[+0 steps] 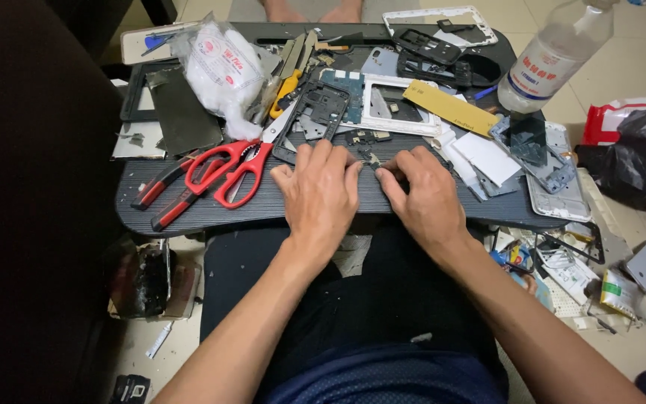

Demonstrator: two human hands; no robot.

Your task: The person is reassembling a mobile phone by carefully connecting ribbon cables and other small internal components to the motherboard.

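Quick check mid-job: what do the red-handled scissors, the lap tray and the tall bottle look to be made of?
Scissors: glossy red handles, likely plastic; pale blades with a metallic look, partly hidden. Lap tray: dark, matte, finely ribbed surface, probably plastic or laminate. Bottle: see-through walls with a paper-like label, probably clear plastic. Both hands, left and right, rest on the tray.

A home floor turned makeshift phone-repair spot: pale floor tiles (641, 67) surround a low dark lap tray (263, 209) resting over the person's legs. Stripped phone frames (315, 120), a circuit board (345, 86), red-handled scissors (233, 168) and pliers (166, 191) crowd it; scrap parts (577, 269) litter the floor off its right edge.
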